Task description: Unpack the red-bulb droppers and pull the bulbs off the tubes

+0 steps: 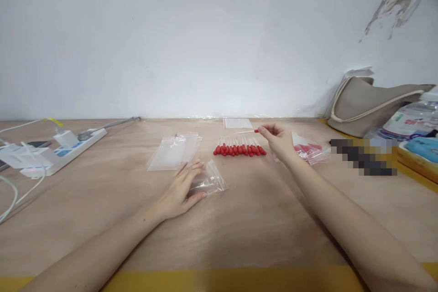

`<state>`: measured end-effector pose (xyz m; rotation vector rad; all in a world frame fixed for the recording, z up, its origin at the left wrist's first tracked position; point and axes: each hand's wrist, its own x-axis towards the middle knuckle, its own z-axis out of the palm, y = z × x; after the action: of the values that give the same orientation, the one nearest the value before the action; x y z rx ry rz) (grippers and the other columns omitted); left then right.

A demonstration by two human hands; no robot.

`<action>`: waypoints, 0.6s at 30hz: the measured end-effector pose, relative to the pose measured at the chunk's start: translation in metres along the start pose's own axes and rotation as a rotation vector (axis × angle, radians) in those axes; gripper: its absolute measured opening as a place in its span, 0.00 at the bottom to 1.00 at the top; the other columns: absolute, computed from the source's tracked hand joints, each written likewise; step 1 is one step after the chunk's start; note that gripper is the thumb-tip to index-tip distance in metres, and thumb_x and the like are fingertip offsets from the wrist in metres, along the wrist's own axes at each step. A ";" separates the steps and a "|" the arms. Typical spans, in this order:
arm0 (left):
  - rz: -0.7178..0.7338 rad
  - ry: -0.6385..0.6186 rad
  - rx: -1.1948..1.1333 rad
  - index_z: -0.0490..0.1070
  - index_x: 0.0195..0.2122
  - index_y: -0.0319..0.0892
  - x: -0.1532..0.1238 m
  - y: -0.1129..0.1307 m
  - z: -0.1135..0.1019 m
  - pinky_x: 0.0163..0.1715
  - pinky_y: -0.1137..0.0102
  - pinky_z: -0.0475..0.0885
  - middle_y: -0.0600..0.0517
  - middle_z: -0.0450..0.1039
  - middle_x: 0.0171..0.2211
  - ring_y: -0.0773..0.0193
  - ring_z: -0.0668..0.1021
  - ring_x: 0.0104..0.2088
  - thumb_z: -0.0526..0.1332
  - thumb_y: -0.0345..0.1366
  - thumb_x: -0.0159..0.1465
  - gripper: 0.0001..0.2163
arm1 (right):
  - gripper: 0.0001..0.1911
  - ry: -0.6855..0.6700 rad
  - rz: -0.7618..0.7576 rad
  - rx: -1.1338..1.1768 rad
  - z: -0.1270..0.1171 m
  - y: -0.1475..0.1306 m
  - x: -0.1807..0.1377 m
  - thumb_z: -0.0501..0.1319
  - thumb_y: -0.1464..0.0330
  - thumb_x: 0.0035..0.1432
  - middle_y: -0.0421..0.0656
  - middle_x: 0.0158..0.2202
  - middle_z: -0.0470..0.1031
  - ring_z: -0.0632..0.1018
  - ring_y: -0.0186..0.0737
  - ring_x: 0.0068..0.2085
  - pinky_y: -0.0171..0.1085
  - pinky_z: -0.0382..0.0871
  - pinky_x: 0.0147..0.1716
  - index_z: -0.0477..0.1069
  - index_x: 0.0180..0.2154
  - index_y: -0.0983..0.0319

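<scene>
Pinching a slender straight stick (251, 132), pale along its shaft and red at one end, by that red end, raised just beyond a row of similar sticks. Gripping it between thumb and fingertips of the bare right hand (278, 139), digits drawn nearly together, pale end pointing left. Resting the bare left hand (181, 191) palm down, fingers loosely extended, thumb apart, without a grip, on a clear, crinkled plastic bag (215, 180). Cannot tell what, if anything, lies inside beneath the fingers.

Between the hands, on a flat brown desk (253, 228), a tight row of pale sticks with rounded red ends (239, 150), red ends toward the person, shafts toward a white wall (191, 45).

Just beyond the left fingers, overlapping and lying flat, several clear plastic bags (167, 153). Beside the right wrist, a clear plastic bag with red pieces inside (310, 149). Near the wall, a small white rectangular packet with a reddish edge (237, 123).

Farther out on the left, a white power strip with blue sockets (81, 147), carrying white adapters (66, 140). On the far right, a soft grey-beige bag with a cream cord (372, 102), near a clear plastic bottle with a white label (412, 118).
</scene>
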<state>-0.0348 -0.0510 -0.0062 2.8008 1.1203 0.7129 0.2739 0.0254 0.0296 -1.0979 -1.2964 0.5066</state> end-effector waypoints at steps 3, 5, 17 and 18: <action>0.026 -0.024 -0.104 0.59 0.43 0.42 0.000 0.003 -0.001 0.55 0.57 0.58 0.44 0.58 0.56 0.57 0.59 0.58 0.53 0.39 0.61 0.11 | 0.15 0.086 -0.066 -0.218 0.004 0.016 -0.004 0.60 0.59 0.47 0.45 0.30 0.75 0.73 0.37 0.30 0.37 0.66 0.32 0.72 0.32 0.64; 0.020 -0.078 -0.163 0.60 0.42 0.42 0.000 0.005 -0.003 0.53 0.60 0.62 0.44 0.58 0.56 0.57 0.60 0.58 0.52 0.38 0.62 0.09 | 0.13 0.042 -0.156 -0.390 0.011 0.024 -0.012 0.59 0.60 0.49 0.45 0.31 0.75 0.72 0.38 0.32 0.37 0.65 0.34 0.73 0.32 0.63; -0.072 -0.259 -0.155 0.46 0.60 0.48 0.000 0.003 -0.008 0.54 0.60 0.59 0.49 0.52 0.60 0.57 0.61 0.57 0.50 0.43 0.63 0.25 | 0.15 -0.358 -0.374 -0.908 0.021 0.031 -0.025 0.60 0.66 0.50 0.43 0.40 0.74 0.68 0.45 0.44 0.42 0.53 0.41 0.70 0.42 0.58; -0.065 -0.281 -0.138 0.45 0.61 0.48 -0.001 0.003 -0.008 0.56 0.60 0.57 0.49 0.50 0.61 0.57 0.59 0.58 0.50 0.44 0.63 0.26 | 0.14 -0.361 -0.381 -0.920 0.020 0.032 -0.025 0.59 0.67 0.50 0.43 0.40 0.74 0.68 0.44 0.44 0.42 0.53 0.42 0.71 0.42 0.58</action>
<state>-0.0367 -0.0546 0.0012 2.6308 1.0612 0.3606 0.2570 0.0264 -0.0120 -1.4779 -2.0998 -0.2410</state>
